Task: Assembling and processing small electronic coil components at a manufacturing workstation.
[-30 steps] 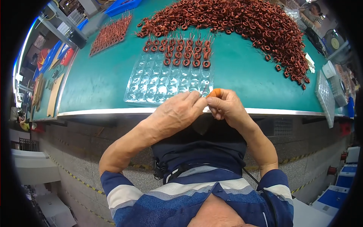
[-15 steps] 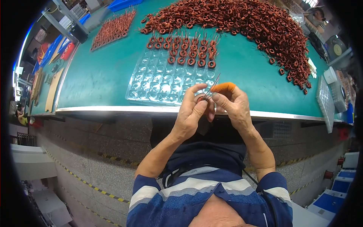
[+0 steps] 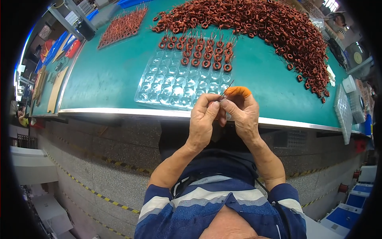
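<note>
Between my two hands, just over the table's front edge, is a copper-wound ring coil (image 3: pixel 211 103) with its wire leads pointing up and right. My left hand (image 3: pixel 203 115) pinches the coil's body, mostly covering it. The thumb and index finger of my right hand (image 3: pixel 243 113) close on the leads; an orange finger cover (image 3: pixel 237 91) wraps that index finger. Just beyond my hands lies a clear plastic tray (image 3: pixel 161 85) with round pockets. Several finished-looking coils (image 3: pixel 206 54) stand in its far rows, leads upward; its nearer pockets hold none.
A large heap of loose coils (image 3: pixel 254 20) spreads across the far and right side of the green table (image 3: pixel 107 75). Another tray full of coils (image 3: pixel 123 27) sits at the far left. Clear trays (image 3: pixel 343 109) lean at the right edge. Another person (image 3: pixel 337 24) is at the far right.
My hands have drawn closer together around the coil, and the right fingers have shifted onto its leads. The view has shifted slightly. The trays and heap look unchanged.
</note>
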The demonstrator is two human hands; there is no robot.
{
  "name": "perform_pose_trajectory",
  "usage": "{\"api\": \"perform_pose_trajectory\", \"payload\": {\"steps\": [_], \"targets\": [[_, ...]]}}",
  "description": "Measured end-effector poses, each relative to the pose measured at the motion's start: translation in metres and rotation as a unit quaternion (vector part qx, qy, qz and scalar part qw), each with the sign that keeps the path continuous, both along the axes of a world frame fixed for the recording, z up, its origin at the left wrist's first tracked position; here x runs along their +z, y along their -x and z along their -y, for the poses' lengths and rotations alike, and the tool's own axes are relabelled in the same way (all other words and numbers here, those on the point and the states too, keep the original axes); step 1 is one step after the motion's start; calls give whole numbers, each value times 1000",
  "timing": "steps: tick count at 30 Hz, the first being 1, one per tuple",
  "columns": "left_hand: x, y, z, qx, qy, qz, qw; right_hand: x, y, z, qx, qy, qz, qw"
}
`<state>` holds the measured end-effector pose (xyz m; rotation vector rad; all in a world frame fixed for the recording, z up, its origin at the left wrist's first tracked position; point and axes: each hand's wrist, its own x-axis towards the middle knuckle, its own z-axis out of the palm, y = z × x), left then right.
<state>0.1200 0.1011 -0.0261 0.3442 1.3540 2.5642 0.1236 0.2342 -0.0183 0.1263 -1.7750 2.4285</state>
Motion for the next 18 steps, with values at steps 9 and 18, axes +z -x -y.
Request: {"api": "perform_pose_trajectory", "payload": {"steps": [9, 18], "targets": [[1, 0, 3, 16, -17, 30, 999, 4, 3, 2, -73, -44, 2, 996], [2, 8, 15, 18, 40, -16, 999, 31, 17, -7, -44, -338, -142, 929]]}}
